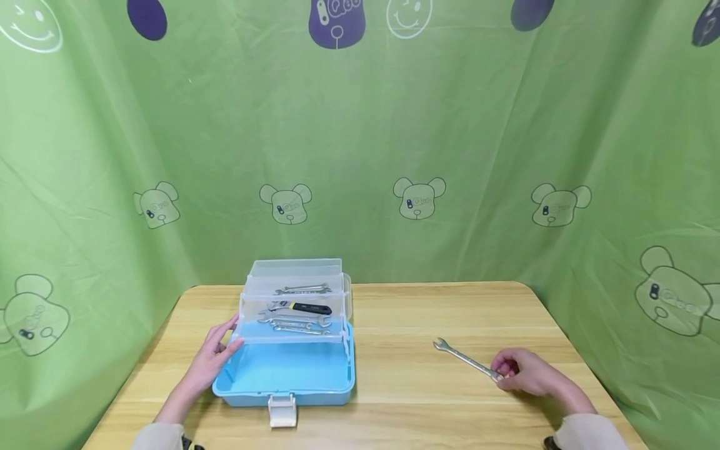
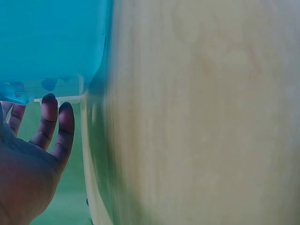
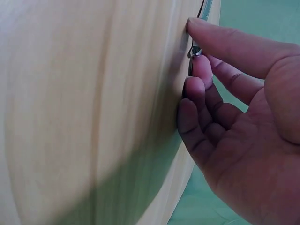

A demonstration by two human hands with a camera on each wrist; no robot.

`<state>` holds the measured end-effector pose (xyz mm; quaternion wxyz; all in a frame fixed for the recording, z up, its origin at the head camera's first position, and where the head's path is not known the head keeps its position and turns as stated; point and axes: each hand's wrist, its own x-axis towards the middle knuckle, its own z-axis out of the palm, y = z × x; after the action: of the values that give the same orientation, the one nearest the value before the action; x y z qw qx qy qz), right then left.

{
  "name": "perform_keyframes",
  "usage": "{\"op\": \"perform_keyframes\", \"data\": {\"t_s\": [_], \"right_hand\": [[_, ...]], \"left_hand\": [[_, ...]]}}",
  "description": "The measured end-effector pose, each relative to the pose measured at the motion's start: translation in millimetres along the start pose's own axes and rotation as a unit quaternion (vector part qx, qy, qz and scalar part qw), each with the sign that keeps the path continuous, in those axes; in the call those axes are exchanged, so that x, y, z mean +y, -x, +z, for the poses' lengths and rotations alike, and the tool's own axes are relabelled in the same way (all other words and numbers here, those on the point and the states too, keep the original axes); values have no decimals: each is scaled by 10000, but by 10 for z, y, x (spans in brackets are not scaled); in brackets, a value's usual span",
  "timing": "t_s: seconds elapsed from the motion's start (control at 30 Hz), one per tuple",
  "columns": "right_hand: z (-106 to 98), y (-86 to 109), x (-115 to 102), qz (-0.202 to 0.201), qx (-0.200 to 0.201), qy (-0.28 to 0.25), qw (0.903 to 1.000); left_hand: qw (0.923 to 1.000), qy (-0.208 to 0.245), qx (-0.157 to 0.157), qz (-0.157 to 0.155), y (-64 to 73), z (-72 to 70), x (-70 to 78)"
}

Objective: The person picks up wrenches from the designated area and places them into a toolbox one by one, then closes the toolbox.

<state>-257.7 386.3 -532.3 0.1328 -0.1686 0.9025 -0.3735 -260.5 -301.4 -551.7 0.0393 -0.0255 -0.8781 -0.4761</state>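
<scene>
At the right of the table, my right hand (image 1: 527, 373) pinches one end of a silver open-end wrench (image 1: 465, 359) between thumb and fingers. The wrench lies slanted at the tabletop, its jaw end pointing left and away. In the right wrist view only a short piece of the wrench (image 3: 206, 10) shows beside the thumb. On the left stands an open blue toolbox (image 1: 292, 369) with raised clear trays (image 1: 247, 338). My left hand (image 1: 209, 362) rests against the left side of the trays, fingers loosely extended. An adjustable wrench (image 1: 309, 308) with a black handle lies in the lower tray.
Several silver wrenches (image 1: 298, 320) share the lower tray, and more wrenches (image 1: 304, 289) lie in the upper one. A white latch (image 1: 282, 411) hangs at the toolbox front. Green cloth (image 1: 371, 237) surrounds the wooden table (image 1: 405, 412) at the back and sides.
</scene>
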Motion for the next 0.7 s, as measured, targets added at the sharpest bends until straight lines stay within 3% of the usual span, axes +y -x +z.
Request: {"op": "perform_keyframes", "data": {"t_s": [0.27, 0.7], "right_hand": [[22, -5, -27, 265, 47, 151, 9995], [45, -3, -55, 116, 28, 321, 9994]], "left_hand": [[10000, -30, -10, -23, -5, 1, 0], [10000, 12, -29, -88, -9, -3, -5]]}}
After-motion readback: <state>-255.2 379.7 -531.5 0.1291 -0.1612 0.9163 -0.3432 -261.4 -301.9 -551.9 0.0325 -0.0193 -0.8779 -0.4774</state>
